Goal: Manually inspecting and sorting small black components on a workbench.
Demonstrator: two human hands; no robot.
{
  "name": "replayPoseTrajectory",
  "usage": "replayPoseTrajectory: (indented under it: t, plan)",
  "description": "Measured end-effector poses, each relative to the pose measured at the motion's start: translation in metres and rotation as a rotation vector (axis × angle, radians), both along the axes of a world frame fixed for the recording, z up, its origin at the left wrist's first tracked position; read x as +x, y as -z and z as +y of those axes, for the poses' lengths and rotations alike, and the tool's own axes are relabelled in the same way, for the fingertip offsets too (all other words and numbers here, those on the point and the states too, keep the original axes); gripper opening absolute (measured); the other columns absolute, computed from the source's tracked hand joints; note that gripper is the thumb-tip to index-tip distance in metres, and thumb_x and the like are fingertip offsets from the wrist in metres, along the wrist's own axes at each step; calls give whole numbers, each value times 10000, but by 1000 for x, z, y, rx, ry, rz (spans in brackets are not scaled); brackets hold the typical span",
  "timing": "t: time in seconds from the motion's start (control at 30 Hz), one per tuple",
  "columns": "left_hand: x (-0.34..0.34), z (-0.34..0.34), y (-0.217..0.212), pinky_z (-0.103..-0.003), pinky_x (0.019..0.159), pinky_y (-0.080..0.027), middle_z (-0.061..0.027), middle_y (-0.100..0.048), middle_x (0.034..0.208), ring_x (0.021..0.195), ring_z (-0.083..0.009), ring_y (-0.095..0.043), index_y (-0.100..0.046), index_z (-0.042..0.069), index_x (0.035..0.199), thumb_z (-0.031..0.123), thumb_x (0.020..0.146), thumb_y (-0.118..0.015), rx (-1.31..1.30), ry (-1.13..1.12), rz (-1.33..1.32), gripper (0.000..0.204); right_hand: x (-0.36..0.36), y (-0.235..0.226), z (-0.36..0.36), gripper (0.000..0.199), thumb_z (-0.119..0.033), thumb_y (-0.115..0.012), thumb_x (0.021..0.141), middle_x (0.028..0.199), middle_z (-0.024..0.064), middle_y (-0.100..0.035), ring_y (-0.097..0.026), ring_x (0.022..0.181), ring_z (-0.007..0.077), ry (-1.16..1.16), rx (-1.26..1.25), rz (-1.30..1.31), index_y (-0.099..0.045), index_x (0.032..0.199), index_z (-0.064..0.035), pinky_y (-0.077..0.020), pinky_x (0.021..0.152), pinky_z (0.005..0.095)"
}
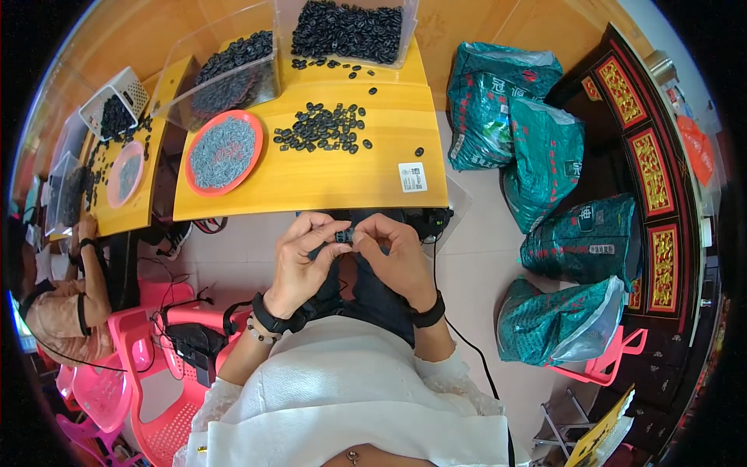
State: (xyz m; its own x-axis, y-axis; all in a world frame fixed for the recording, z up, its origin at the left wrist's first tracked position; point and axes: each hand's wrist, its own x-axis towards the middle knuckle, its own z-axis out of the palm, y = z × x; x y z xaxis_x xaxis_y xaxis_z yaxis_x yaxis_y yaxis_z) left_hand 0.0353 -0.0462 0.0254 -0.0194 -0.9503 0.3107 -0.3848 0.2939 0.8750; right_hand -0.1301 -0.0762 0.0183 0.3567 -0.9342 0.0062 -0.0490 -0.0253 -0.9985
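My left hand [299,261] and my right hand [397,253] meet over my lap, just in front of the yellow table [334,183]. Together they pinch one small black plastic part [343,235] between the fingertips. A loose pile of the same black parts [323,128] lies on the tabletop beyond my hands. To its left sits a red plate [224,151] filled with small grey pieces. Two clear bins heaped with black parts stand at the table's far edge, one at the left [226,70] and one at the right [350,31].
Several green sacks [537,156] stand on the floor at my right, against a dark carved cabinet [646,156]. Another person [70,296] works at a second yellow table [117,179] at the left. Pink plastic chairs [148,373] stand at lower left.
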Motion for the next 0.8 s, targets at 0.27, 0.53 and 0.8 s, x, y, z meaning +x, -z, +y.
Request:
replayPoseTrajectory:
  t: [0.27,0.53,0.8]
  plan:
    - [1,3,0,-269,668,-474,-80,-586,884,752,-182,-574,-679,38,1021,-67,691,-691,-6,8,-3,346,3,-6,3,103,-93,-596,874,711,1,-612,-539,666,43,33,9,14,-611,859,9,-419,614,195]
    - [1,5,1,-281,693,-477,-88,-591,889,811,-208,-581,-681,43,1032,-47,686,-706,4,10,-27,359,1,-8,3,92,-83,-605,863,691,-6,-595,-521,644,40,52,-39,67,-613,838,5,-410,590,195]
    - [0,7,-1,-282,708,-485,-88,-592,905,815,-211,-583,-677,41,1048,-46,692,-705,23,15,-10,368,3,-9,5,92,-98,-617,859,697,-8,-596,-524,654,43,56,-38,77,-623,845,-8,-422,610,194]
